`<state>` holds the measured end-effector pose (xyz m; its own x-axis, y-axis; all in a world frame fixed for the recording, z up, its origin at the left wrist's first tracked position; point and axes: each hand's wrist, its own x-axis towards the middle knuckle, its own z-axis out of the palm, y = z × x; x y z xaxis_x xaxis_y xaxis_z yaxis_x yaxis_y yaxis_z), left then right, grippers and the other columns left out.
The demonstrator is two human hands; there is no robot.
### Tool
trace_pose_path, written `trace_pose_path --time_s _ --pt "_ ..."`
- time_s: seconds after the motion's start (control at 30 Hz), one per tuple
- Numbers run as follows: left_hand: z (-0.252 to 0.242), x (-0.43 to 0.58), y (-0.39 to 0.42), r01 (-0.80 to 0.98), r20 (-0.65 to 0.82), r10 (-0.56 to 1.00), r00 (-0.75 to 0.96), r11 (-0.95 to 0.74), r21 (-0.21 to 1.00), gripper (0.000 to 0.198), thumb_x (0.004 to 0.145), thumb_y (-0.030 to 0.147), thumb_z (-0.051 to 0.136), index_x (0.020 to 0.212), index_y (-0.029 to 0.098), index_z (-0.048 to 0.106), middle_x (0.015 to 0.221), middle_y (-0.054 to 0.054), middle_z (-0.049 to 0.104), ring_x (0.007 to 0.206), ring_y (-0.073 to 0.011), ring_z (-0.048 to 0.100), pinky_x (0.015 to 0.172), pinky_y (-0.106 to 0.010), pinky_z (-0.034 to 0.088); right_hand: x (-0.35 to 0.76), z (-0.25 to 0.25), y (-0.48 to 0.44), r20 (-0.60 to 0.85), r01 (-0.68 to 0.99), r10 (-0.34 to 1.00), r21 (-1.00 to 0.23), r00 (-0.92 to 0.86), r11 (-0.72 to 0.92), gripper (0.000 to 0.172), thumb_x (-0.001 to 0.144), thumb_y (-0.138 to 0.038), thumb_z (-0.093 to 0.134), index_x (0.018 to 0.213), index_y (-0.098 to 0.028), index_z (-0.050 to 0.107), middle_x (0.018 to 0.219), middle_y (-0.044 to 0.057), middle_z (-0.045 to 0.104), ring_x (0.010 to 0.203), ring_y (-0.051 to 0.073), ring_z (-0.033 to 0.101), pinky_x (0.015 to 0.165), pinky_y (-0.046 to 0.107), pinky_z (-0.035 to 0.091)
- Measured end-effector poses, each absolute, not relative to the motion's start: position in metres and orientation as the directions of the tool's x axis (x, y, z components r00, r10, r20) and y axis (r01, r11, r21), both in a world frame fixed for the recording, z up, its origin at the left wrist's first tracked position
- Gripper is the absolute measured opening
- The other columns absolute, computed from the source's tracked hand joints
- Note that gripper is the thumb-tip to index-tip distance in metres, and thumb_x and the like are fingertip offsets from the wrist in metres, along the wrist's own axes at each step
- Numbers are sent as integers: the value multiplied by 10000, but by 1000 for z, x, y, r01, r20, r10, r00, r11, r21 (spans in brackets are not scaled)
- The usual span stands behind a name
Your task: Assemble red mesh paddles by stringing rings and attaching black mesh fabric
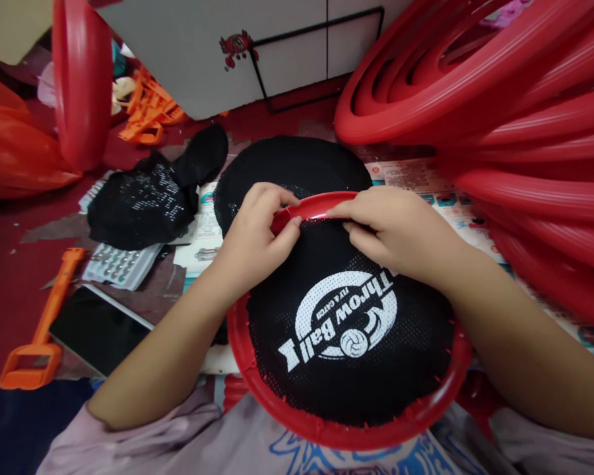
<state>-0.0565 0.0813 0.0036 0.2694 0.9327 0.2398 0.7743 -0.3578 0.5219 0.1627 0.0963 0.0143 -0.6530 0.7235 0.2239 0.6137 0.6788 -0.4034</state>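
A round red plastic ring (pixel 245 353) with black mesh fabric (pixel 327 389) across it leans against my body. White "Throw Ball" lettering on the mesh reads at a slant. At the ring's far edge, my left hand (pixel 257 227) pinches the rim between thumb and fingers. My right hand (pixel 391 224) grips the same rim a little to the right, thumb and fingers closed over it. Small red pegs poke through the mesh along the lower rim. Just beyond my hands lies another round black mesh piece (pixel 292 165), partly covered by the ring.
Large red rings (pixel 525 145) are stacked at the right. Crumpled black mesh (pixel 138 201), a phone (pixel 99 330), an orange plastic handle piece (pixel 39 336) and a clear case of small round parts (pixel 121 264) lie at left. Orange parts (pixel 151 105) pile behind. A white panel (pixel 287 53) stands at the back.
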Motion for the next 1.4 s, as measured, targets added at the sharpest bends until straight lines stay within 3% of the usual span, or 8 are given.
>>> trace_pose_path --time_s 0.07,0.13,0.3,0.4,0.6,0.9,1.17,1.4 --pt "6 -56 81 754 218 917 334 -399 522 379 895 211 497 1269 163 528 1274 -120 605 1156 -240 588 994 -405 485 162 15 97 252 625 769 -463 -587 629 391 857 -124 483 1192 -184 675 948 52 722 824 186 584 761 302 393" --pt "10 -54 83 749 160 904 397 -420 513 453 914 242 482 1364 190 468 1335 -108 599 1198 -248 586 1030 -421 466 161 14 97 284 625 788 -488 -546 609 393 855 -133 496 1200 -202 669 908 33 722 799 180 573 764 298 396" --pt "22 -50 92 730 134 848 512 -512 454 252 906 265 497 1037 194 700 1133 -71 718 1210 -265 598 1027 -449 467 157 12 98 314 565 766 -532 -560 631 383 852 -115 495 1172 -215 680 919 20 723 798 168 554 765 281 397" --pt "24 -48 97 661 120 832 541 -510 551 219 858 220 561 1022 201 705 1158 -59 714 1280 -257 552 1062 -438 449 155 11 97 322 516 748 -565 -581 644 391 848 -95 497 1174 -215 676 905 14 722 788 158 550 765 271 394" --pt "23 -48 92 652 102 914 392 -354 670 111 803 165 602 748 194 694 1085 -48 731 1036 -217 678 960 -380 515 154 13 93 320 508 746 -573 -584 644 303 844 -105 534 1085 -179 701 843 12 702 767 149 523 722 251 371" --pt "16 -52 90 677 140 886 442 -432 596 110 838 180 523 740 179 575 1067 -75 683 988 -206 644 898 -365 506 149 11 92 288 573 788 -558 -544 600 242 855 -125 517 982 -170 718 794 27 688 757 167 503 745 291 363" --pt "9 -47 91 758 184 912 366 -407 509 120 851 193 479 737 183 515 976 -57 702 937 -192 646 871 -347 500 146 3 90 374 652 780 -430 -501 625 219 848 -132 491 903 -151 702 761 63 652 783 203 468 727 318 368" --pt "3 -49 92 757 230 892 389 -452 472 99 836 154 496 743 185 509 970 -58 695 939 -183 642 856 -331 500 143 4 88 318 703 791 -363 -523 611 201 843 -124 488 886 -144 684 798 71 683 774 213 478 742 340 375"
